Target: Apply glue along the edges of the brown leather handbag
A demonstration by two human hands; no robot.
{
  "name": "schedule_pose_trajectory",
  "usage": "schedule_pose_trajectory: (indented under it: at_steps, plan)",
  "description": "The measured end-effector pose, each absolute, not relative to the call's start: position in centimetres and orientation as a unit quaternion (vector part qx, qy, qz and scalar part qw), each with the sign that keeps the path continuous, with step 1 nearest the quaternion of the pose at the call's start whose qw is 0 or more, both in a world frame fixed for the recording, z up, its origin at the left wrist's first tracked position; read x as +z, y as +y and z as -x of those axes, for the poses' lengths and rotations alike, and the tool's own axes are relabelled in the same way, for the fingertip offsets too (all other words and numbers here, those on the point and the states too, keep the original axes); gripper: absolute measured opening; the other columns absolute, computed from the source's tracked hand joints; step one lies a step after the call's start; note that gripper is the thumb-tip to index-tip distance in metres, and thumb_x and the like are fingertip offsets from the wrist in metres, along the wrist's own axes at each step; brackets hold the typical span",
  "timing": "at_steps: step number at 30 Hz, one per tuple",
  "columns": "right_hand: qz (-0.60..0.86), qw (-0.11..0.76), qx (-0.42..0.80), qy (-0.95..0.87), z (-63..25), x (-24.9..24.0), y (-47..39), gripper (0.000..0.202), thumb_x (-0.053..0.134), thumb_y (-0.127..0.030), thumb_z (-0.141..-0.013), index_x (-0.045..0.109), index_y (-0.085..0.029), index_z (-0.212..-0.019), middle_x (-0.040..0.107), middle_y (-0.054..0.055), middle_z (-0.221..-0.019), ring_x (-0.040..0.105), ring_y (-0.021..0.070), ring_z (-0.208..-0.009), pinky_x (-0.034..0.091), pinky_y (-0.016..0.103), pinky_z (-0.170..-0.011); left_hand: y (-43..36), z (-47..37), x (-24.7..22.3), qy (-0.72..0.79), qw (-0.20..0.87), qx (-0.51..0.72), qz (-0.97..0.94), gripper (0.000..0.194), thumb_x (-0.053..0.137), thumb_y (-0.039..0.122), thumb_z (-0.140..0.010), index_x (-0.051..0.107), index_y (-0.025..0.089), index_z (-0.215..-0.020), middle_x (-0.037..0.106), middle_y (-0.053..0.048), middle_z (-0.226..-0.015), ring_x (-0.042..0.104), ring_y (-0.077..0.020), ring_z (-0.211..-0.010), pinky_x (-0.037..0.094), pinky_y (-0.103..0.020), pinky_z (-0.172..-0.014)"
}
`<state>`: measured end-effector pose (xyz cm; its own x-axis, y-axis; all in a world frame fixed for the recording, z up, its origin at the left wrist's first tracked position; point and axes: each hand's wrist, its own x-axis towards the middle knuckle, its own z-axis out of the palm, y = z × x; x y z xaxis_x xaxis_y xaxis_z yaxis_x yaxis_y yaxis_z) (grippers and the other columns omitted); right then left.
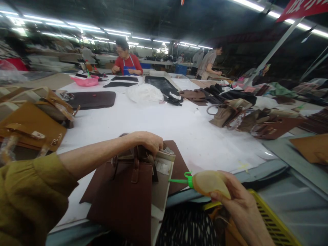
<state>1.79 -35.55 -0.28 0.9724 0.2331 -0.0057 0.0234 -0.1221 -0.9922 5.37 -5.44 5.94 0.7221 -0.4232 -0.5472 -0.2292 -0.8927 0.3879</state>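
A dark brown leather handbag stands at the near edge of the white table. My left hand grips its top by the handles, holding the side open where pale lining shows. My right hand holds a soft amber glue bottle with a green nozzle. The nozzle tip points left at the bag's open side edge. A flat brown leather piece lies under the bag.
Tan handbags sit at the left, brown and taupe bags at the right. A dark panel, a white plastic bag and a pink tray lie farther back. A yellow basket stands by my right. Two people work at the far end.
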Motion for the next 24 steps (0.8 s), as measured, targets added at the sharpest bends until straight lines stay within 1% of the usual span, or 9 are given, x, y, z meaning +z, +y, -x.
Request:
schedule_pose_trajectory:
  at_steps: [4, 8, 11, 14, 16, 20, 23, 24]
  plan:
    - [0.761, 0.629, 0.125, -0.096, -1.5, -0.7, -36.1, 0.041, 0.077, -0.032, -0.057, 0.062, -0.021, -0.093, 0.068, 0.005, -0.082, 0.062, 0.0244, -0.068, 0.052, 0.028, -0.049, -5.7, -5.4, 6.2, -0.155, 0.132, -0.345, -0.916, 0.013, 0.063, 0.017, -0.058, 0.065, 0.013, -0.069, 0.052, 0.002, -0.055, 0.043, -0.0113, -0.052, 0.029, -0.023, -0.044]
    - [0.745, 0.652, 0.124, -0.072, -1.0, -1.8, -36.4, 0.043, 0.081, -0.028, -0.048, 0.065, -0.022, -0.088, 0.069, 0.004, -0.079, 0.063, 0.0247, -0.065, 0.051, 0.026, -0.044, -5.9, -5.2, 6.3, -0.158, 0.144, -0.342, -0.915, 0.01, 0.062, 0.017, -0.058, 0.064, 0.013, -0.067, 0.051, 0.003, -0.054, 0.042, -0.0109, -0.052, 0.03, -0.023, -0.045]
    - [0.737, 0.66, 0.121, -0.075, -0.3, -1.9, -36.2, 0.041, 0.082, -0.026, -0.044, 0.068, -0.023, -0.082, 0.07, 0.003, -0.076, 0.065, 0.0238, -0.067, 0.053, 0.024, -0.051, -6.0, -5.1, 6.4, -0.156, 0.131, -0.351, -0.914, 0.009, 0.061, 0.016, -0.058, 0.062, 0.013, -0.067, 0.053, 0.002, -0.056, 0.043, -0.0113, -0.052, 0.03, -0.024, -0.045]
    - [0.751, 0.637, 0.151, -0.092, 0.3, -1.6, -36.1, 0.038, 0.083, -0.026, -0.047, 0.07, -0.024, -0.082, 0.071, 0.003, -0.078, 0.066, 0.023, -0.072, 0.053, 0.023, -0.064, -6.1, -5.0, 6.8, -0.15, 0.125, -0.358, -0.913, 0.008, 0.06, 0.017, -0.058, 0.06, 0.014, -0.065, 0.05, 0.003, -0.053, 0.042, -0.0112, -0.049, 0.028, -0.024, -0.043]
    - [0.757, 0.627, 0.159, -0.095, 0.6, -1.9, -36.4, 0.038, 0.082, -0.028, -0.052, 0.069, -0.025, -0.088, 0.071, 0.003, -0.084, 0.066, 0.0231, -0.078, 0.052, 0.023, -0.069, -6.1, -4.9, 7.0, -0.15, 0.131, -0.358, -0.912, 0.006, 0.059, 0.017, -0.058, 0.059, 0.014, -0.063, 0.048, 0.003, -0.052, 0.041, -0.0111, -0.049, 0.028, -0.024, -0.042]
    - [0.755, 0.62, 0.176, -0.124, 0.8, -3.7, -37.3, 0.041, 0.081, -0.03, -0.056, 0.068, -0.027, -0.096, 0.071, 0.002, -0.09, 0.065, 0.0228, -0.082, 0.051, 0.022, -0.072, -6.0, -5.0, 6.8, -0.155, 0.132, -0.355, -0.913, 0.007, 0.058, 0.019, -0.058, 0.058, 0.014, -0.064, 0.05, 0.002, -0.054, 0.043, -0.0117, -0.05, 0.028, -0.024, -0.042]
    - [0.753, 0.615, 0.2, -0.124, 1.1, -4.1, -37.3, 0.041, 0.082, -0.03, -0.055, 0.068, -0.025, -0.094, 0.07, 0.002, -0.089, 0.064, 0.0232, -0.084, 0.051, 0.023, -0.072, -5.9, -4.9, 6.8, -0.16, 0.118, -0.348, -0.916, 0.011, 0.058, 0.02, -0.057, 0.06, 0.015, -0.067, 0.052, 0.001, -0.056, 0.045, -0.0126, -0.051, 0.029, -0.025, -0.043]
    - [0.747, 0.624, 0.199, -0.108, 1.3, -3.9, -37.1, 0.041, 0.082, -0.03, -0.055, 0.068, -0.025, -0.093, 0.07, 0.002, -0.089, 0.063, 0.0231, -0.084, 0.051, 0.023, -0.069, -6.0, -4.8, 7.0, -0.161, 0.113, -0.345, -0.918, 0.013, 0.058, 0.02, -0.057, 0.061, 0.015, -0.068, 0.053, 0.001, -0.057, 0.045, -0.0129, -0.052, 0.03, -0.025, -0.043]
